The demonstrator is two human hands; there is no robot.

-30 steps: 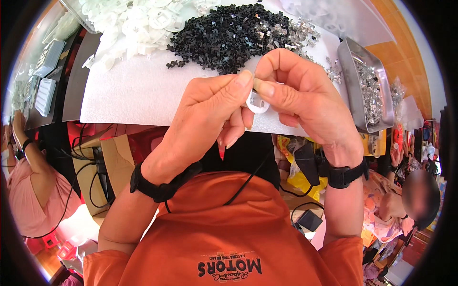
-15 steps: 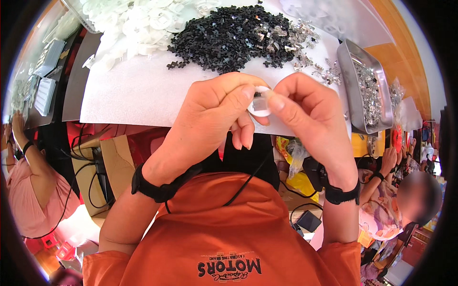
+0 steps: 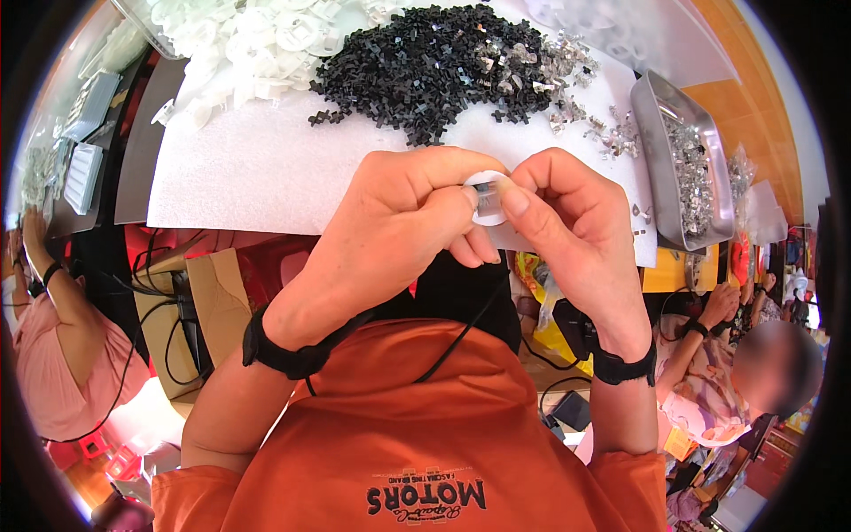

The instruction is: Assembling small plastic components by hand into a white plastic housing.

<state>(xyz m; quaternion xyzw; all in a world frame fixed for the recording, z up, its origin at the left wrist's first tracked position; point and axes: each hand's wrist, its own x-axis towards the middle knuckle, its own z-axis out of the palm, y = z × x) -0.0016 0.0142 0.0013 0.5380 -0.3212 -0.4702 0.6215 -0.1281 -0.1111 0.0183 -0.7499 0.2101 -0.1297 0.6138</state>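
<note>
Both my hands meet just past the table's near edge over a small round white plastic disc [image 3: 490, 215] with a see-through square middle. My left hand [image 3: 386, 208] pinches its left rim between thumb and forefinger, the other fingers curled below. At the right rim, the thumb and forefinger of my right hand [image 3: 581, 222] press on the disc. A dark bit shows near the disc's upper left; whether it is a separate piece I cannot tell. Beyond the hands lies a heap of small black cross-shaped pieces [image 3: 399, 75], with shiny metal clips [image 3: 567, 66] scattered along its right side.
White plastic parts [image 3: 266, 40] are piled at the far left of the white-covered table [image 3: 230, 177]. A metal tray [image 3: 651, 155] of clips stands at the right. Co-workers sit on both sides, one in a pink top [image 3: 71, 363]. An open cardboard box [image 3: 217, 288] is below the table.
Both hands have come slightly nearer to me with the disc. The disc has tilted a little, and more of its see-through middle shows. Each hand keeps its pinch.
</note>
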